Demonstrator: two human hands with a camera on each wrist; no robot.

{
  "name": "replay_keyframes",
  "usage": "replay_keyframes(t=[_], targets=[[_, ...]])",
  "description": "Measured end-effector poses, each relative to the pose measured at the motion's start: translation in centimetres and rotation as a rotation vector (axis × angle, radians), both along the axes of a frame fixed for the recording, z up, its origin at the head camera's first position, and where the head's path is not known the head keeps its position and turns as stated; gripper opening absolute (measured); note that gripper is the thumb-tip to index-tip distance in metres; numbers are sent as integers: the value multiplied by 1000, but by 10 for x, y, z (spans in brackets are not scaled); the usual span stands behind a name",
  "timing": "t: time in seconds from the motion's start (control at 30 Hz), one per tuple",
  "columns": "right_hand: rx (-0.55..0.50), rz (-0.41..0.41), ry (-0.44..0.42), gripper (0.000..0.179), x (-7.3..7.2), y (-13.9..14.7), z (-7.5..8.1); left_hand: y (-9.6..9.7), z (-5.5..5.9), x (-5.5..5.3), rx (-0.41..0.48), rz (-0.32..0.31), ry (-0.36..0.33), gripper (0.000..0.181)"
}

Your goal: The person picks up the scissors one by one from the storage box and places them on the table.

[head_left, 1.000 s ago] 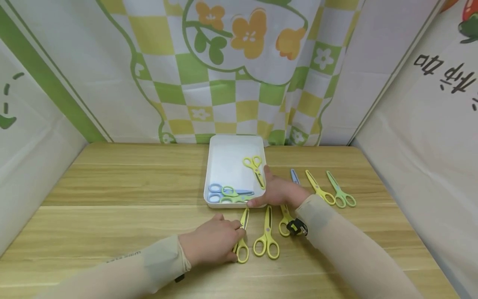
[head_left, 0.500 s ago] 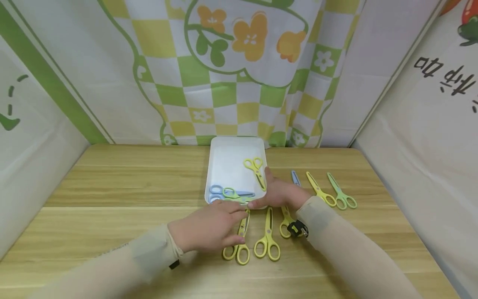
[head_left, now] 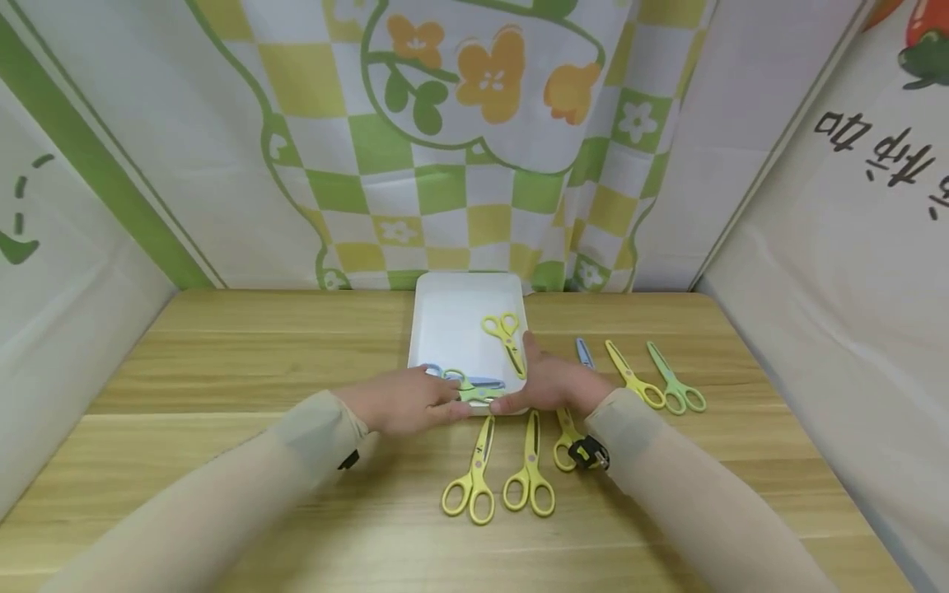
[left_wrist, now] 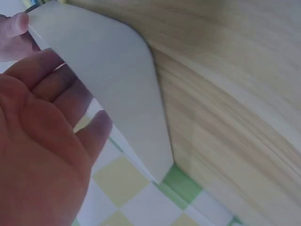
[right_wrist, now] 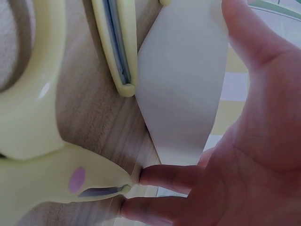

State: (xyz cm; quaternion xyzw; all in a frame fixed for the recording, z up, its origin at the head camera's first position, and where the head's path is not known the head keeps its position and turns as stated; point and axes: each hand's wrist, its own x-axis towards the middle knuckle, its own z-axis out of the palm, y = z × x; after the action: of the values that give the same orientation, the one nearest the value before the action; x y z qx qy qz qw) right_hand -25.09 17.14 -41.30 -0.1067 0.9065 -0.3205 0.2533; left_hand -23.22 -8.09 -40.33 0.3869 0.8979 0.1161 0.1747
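A white tray [head_left: 455, 325] stands near the far edge of the table. Inside lie yellow scissors [head_left: 507, 342] along the right wall, plus blue scissors [head_left: 485, 382] and green scissors [head_left: 474, 394] at the near end. My left hand [head_left: 404, 401] reaches over the tray's near left corner, covering part of the blue handles; the left wrist view has its fingers loosely bent at the rim. My right hand [head_left: 552, 380] is spread around the near right corner, thumb at the rim, two fingers extended low by the wall in the right wrist view. Neither hand holds scissors.
Two yellow scissors, left ones [head_left: 474, 478] and right ones [head_left: 530, 469], lie before the tray. More yellow scissors [head_left: 565, 445] are partly under my right wrist. Further right are blue scissors [head_left: 584, 352], partly hidden, yellow scissors [head_left: 633, 377] and green scissors [head_left: 675, 380]. A patterned curtain [head_left: 445, 189] hangs behind.
My left hand has left the leftmost yellow scissors on the table and moved up and left to the tray's near left corner. My right hand stays at the near right corner.
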Motion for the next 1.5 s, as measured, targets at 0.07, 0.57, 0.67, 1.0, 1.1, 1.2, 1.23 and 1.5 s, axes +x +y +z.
replay_keyframes(t=[0.07,0.57,0.67,1.0,1.1,1.2,1.23,1.5], targets=[[1,4,4,141,0,0,0,3,0,-2,-11,12,9,59],[24,3,-36,139,-2,-1,1,17,21,-46,-30,78,307,28],[18,-3,-46,139,-2,-1,1,18,23,-60,-60,109,334,13],[7,1,-25,141,-1,0,1,35,16,-79,-229,193,226,14],[-7,-4,-27,142,-1,0,1,41,17,-80,-268,198,223,14],[-12,-14,-28,143,0,0,1,46,20,-79,-297,196,200,14],[-12,-17,-28,143,0,0,1,47,21,-78,-305,190,198,14],[-19,-47,-51,142,-1,-1,0,54,19,-72,-395,155,260,22]])
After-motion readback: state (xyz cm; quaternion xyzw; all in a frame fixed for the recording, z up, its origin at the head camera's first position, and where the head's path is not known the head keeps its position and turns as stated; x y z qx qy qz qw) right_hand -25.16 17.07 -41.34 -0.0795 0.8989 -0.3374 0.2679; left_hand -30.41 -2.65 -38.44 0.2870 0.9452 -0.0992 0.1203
